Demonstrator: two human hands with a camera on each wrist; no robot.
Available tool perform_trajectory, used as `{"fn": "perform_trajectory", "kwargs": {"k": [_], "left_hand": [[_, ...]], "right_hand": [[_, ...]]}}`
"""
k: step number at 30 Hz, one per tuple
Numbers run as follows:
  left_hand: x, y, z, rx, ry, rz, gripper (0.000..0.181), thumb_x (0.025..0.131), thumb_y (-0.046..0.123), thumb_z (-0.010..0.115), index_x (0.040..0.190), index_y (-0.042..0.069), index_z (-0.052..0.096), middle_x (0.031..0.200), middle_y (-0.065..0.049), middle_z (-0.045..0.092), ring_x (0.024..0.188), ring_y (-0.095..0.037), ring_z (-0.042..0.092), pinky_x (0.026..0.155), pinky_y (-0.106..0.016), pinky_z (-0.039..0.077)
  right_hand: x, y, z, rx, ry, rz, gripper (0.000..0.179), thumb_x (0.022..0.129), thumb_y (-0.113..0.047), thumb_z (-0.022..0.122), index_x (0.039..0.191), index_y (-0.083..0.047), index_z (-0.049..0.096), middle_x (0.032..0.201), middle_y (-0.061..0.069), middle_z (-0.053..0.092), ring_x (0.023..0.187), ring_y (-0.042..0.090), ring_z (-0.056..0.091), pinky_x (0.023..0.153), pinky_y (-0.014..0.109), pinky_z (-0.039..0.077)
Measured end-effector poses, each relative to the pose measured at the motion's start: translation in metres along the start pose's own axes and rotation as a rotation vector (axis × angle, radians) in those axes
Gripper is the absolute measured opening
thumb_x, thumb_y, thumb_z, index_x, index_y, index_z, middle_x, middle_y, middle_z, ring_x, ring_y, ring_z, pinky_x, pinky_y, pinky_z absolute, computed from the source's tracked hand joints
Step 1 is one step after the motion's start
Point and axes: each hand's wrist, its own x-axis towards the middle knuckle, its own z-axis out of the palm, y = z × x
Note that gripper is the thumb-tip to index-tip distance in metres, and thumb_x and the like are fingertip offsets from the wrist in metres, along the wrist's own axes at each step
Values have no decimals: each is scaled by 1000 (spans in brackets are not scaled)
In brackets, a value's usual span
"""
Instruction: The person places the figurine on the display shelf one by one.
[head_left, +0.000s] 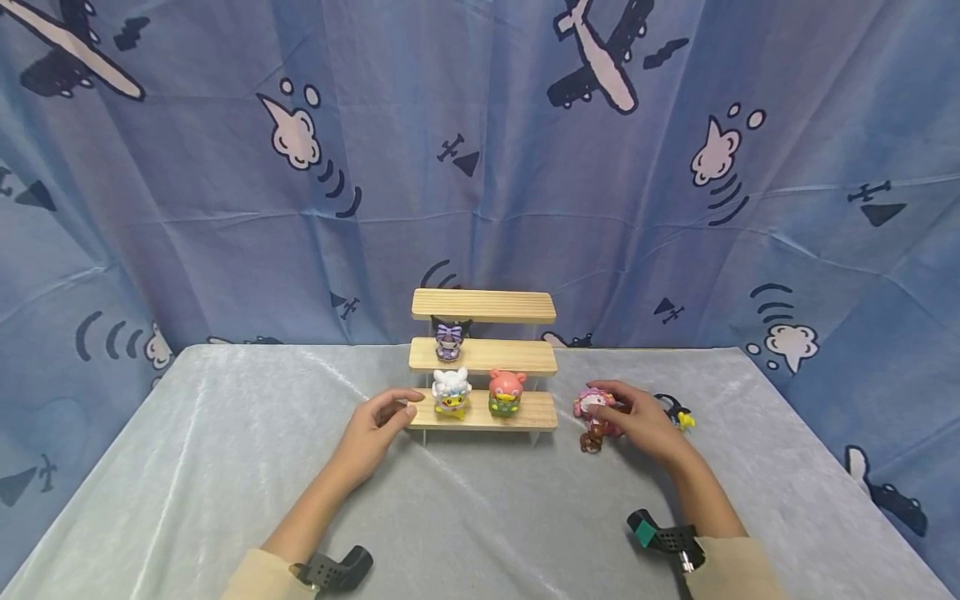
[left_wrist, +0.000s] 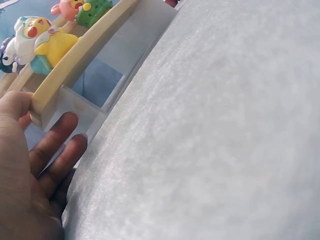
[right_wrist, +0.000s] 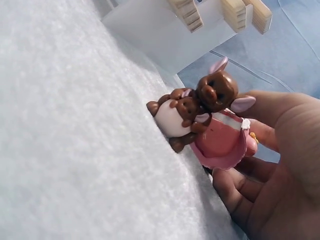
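My left hand pinches the left end of a three-tier wooden display shelf by its lowest board; the remaining fingers hang loose beside the clear side support. On that board stand a yellow figurine in a white hood and a pink-and-green figurine. A purple figurine with black ears sits on the middle tier. To the right of the shelf, my right hand grips a figurine in a pink dress between thumb and fingers. A brown kangaroo-like figurine lies against it.
Beyond my right hand lies a black figurine with a yellow part, partly hidden by the hand. A pale plush cloth covers the table. Behind the shelf hangs a blue curtain with airplane prints.
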Motion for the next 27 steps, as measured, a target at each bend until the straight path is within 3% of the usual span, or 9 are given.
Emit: {"fn": "perform_trajectory", "kwargs": {"k": [3, 9, 14, 19, 27], "left_hand": [[0, 0, 0, 1, 0, 5, 23, 101, 25, 62, 120, 15, 70, 119, -10, 72, 88, -8, 63, 79, -25, 51], [0, 0, -1, 2, 1, 2, 23, 101, 25, 62, 121, 15, 70, 119, -10, 72, 88, -8, 62, 79, -25, 51], [0, 0, -1, 5, 2, -2, 23, 101, 26, 63, 121, 15, 70, 114, -10, 72, 86, -9, 61, 77, -24, 50], [0, 0, -1, 9, 2, -1, 23, 101, 27, 62, 121, 16, 70, 108, -9, 72, 86, -9, 62, 78, -24, 50], [1, -1, 0, 0, -1, -4, 23, 101, 25, 62, 120, 15, 70, 117, -9, 71, 87, -9, 62, 78, -24, 51]], "right_hand": [[1, 0, 1, -6, 12, 15, 57, 95, -32, 71, 142, -4, 53, 127, 22, 64, 98, 18, 59, 72, 29, 51], [2, 1, 1, 45, 45, 0, 50, 95, -26, 70, 134, 1, 54, 120, 23, 62, 81, 9, 59, 65, 28, 54], [1, 2, 0, 67, 54, -20, 47, 95, -23, 71, 131, 1, 53, 117, 22, 62, 75, 6, 58, 63, 29, 54], [1, 2, 0, 79, 66, -18, 48, 96, -25, 70, 131, 1, 51, 121, 22, 59, 74, 3, 56, 63, 27, 53], [0, 1, 0, 97, 77, -26, 48, 97, -22, 68, 132, 2, 46, 128, 25, 54, 74, 1, 56, 63, 25, 52]]}}
